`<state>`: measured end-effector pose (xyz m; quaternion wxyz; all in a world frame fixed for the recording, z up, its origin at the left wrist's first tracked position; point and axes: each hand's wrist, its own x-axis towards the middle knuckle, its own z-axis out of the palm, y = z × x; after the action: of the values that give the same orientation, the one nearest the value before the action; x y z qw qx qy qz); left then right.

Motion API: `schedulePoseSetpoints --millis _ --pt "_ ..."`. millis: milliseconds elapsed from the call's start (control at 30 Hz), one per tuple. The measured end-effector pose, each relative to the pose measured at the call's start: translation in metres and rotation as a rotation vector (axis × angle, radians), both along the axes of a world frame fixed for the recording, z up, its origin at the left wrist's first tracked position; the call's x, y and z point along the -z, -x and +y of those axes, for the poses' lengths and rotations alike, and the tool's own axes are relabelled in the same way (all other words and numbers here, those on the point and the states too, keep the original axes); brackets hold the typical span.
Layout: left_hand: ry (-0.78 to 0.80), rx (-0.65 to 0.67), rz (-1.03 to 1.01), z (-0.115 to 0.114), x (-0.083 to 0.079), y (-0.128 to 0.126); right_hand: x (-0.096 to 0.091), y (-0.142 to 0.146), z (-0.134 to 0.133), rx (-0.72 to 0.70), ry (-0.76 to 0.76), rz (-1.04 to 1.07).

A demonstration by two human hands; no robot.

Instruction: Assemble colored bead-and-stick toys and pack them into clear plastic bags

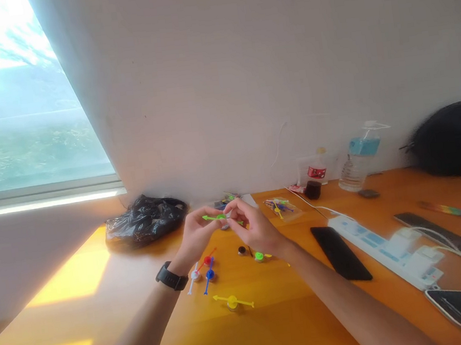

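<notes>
Light-green thin plastic arrow [215,217] sits near the middle of the frame, between both hands' fingertips. The left hand [199,232] pinches it; the right hand [254,228] touches near its round middle, grip hard to tell. Its long side runs sideways, tip [205,217] pointing left.

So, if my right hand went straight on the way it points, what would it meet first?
Probably the bright green plastic arrow in your left hand, just ahead of your right hand; depth leaves unclear whether they touch.
</notes>
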<state>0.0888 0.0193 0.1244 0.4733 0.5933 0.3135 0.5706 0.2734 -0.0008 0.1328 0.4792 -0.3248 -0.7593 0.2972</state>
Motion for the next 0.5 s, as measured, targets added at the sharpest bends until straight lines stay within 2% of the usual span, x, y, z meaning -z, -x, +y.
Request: schedulePoseSetpoints --millis 300,500 --pt "-0.011 -0.030 0.018 -0.0037 -0.0035 -0.0029 -0.0041 0.0004 -0.0010 0.031 0.003 -0.006" --pt "-0.044 0.023 0.048 -0.0071 -0.0071 -0.0045 -0.0065 0.0011 -0.0023 0.006 -0.005 0.034"
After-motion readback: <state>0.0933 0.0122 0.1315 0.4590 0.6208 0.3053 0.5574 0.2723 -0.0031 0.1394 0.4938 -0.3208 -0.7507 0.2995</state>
